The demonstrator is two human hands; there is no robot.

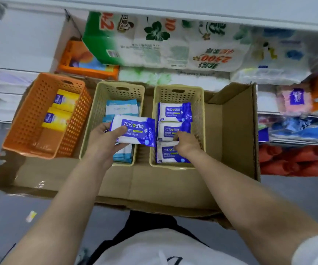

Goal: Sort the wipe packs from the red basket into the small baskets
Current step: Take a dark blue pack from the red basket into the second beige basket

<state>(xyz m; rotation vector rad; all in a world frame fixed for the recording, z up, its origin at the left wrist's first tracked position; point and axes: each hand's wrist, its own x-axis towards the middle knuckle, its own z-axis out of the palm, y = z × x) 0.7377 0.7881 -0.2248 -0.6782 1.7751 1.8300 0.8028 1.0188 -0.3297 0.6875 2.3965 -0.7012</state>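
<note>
My left hand point(106, 138) grips a blue-and-white alcohol wipe pack point(135, 131) above the middle beige basket point(95, 119), which holds light-blue packs point(121, 108). My right hand point(185, 143) reaches into the right beige basket point(199, 104). Its curled fingers touch the alcohol packs point(174, 111) lying there in a row; whether it holds one I cannot tell. The orange basket point(30, 115) on the left holds two yellow packs point(58, 119). The red basket point(295, 161) shows at the right, partly hidden by the box wall.
The three small baskets stand in an open cardboard box point(230, 134) on the grey floor. Behind it, shelves carry large tissue bundles point(173, 46) and an orange package point(81, 58). A small scrap point(31, 216) lies on the floor at the left.
</note>
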